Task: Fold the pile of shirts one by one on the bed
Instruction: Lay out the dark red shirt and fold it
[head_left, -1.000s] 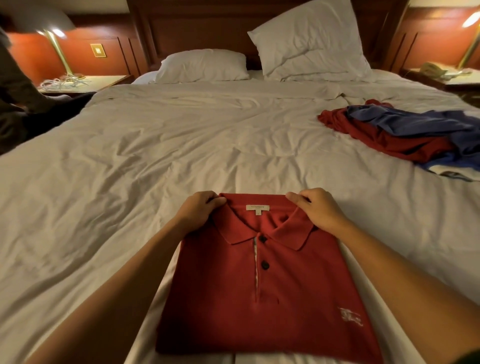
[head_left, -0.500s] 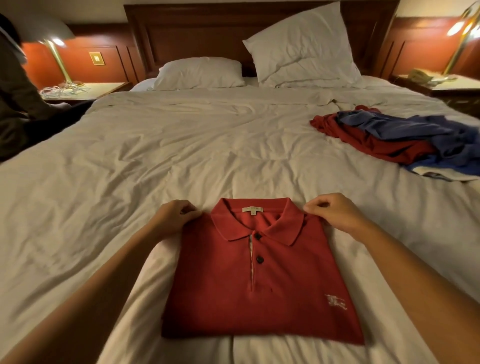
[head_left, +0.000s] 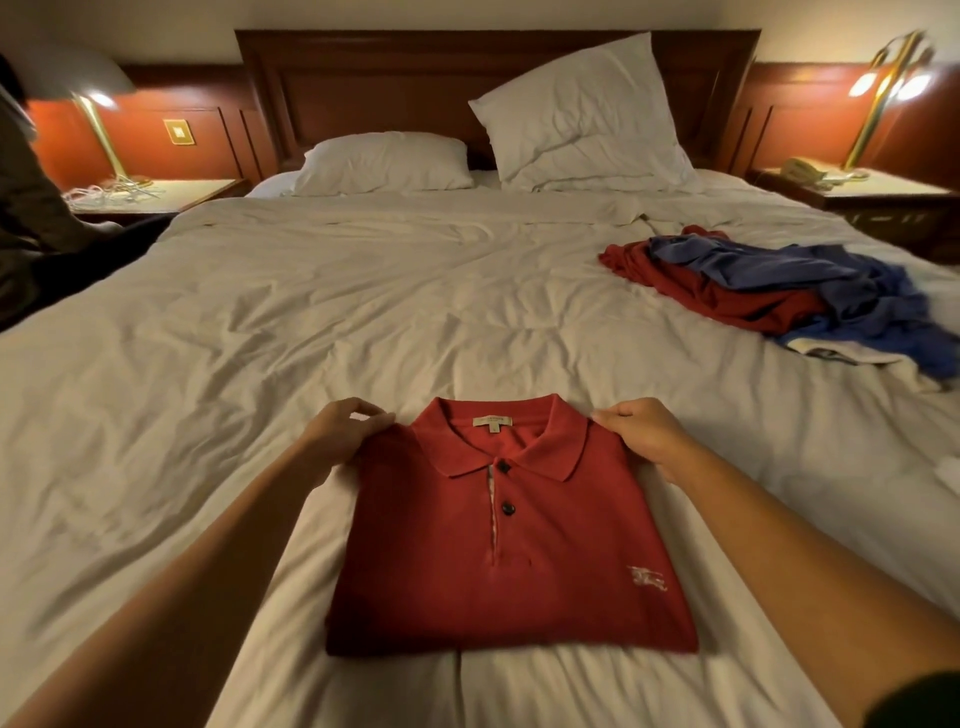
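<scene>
Shoulders of the folded red polo (head_left: 511, 566) are being pinched at both far corners: the left hand (head_left: 340, 431) is closed on the left shoulder fold, thumb and fingertips pressed together on the cloth, and the right hand (head_left: 641, 434) is gripping the right shoulder fold the same way. The shirt is lying flat on the white bed cover (head_left: 260, 338), straight ahead of the person, collar pointing away toward the pillows (head_left: 582, 119) and the squared hem lying nearest the camera. Its long axis is running front to back, between the two forearms, so each hand is sitting level with the collar and equally near its own side.

The unfolded pile (head_left: 779, 291), blue over red with something pale beneath, is lying well apart, ahead and to the right, so the right hand is judged the nearer one for the next reach.

A small cream neck label (head_left: 491, 421) is being shown inside the collar, but its printing is too small to be read. A pale embroidered emblem (head_left: 647, 578) is being shown low on the chest; no wording can be made out.
</scene>
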